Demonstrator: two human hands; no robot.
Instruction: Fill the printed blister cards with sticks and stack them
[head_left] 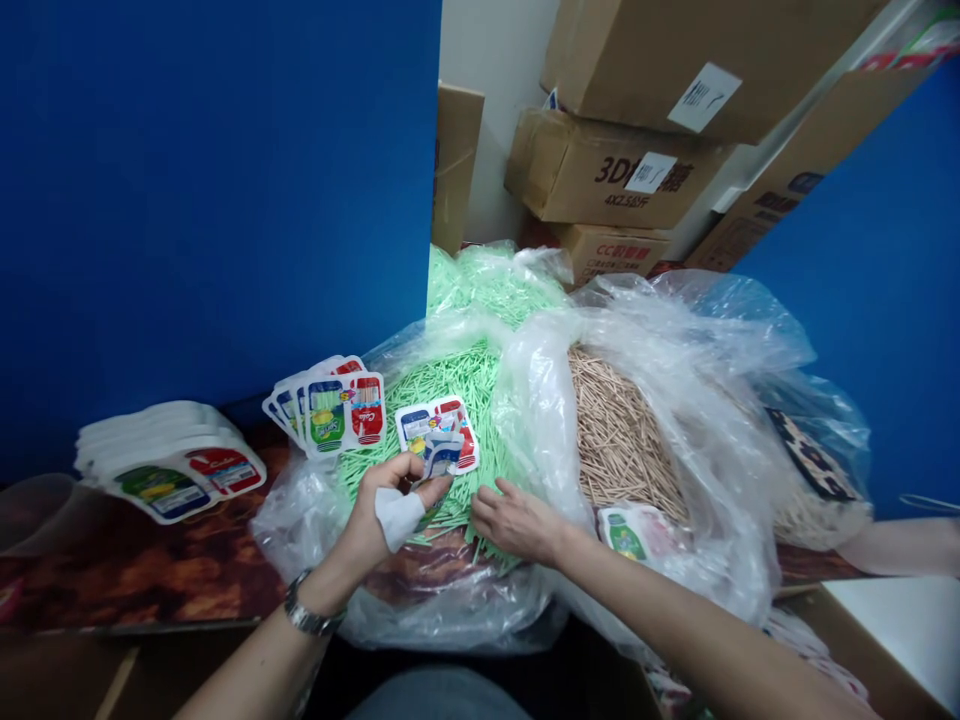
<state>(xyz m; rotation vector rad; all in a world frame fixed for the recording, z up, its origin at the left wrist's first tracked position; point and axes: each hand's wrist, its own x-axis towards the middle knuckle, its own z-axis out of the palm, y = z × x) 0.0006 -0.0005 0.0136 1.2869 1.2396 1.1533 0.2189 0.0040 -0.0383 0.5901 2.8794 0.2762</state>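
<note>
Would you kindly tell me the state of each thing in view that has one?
Left hand: gripping a printed packet
Right hand: curled, over green sticks
Green sticks' bag: open
Brown sticks' bag: open
Far left packs: stacked
Fanned packs: overlapping
Back cartons: stacked
Metal wristband: worn

The left hand wears a smooth white covering at the base of the thumb; whether it is tape or cloth, and whether it goes all the way round, cannot be told. Just behind that hand, a wristwatch circles the wrist, its metal band silvery and shiny with darker parts. The left forearm is bare beyond it. The right hand is bare, as is the right forearm behind it. Below and between the hands shows a rounded patch of plain, dim grey clothing.
</note>
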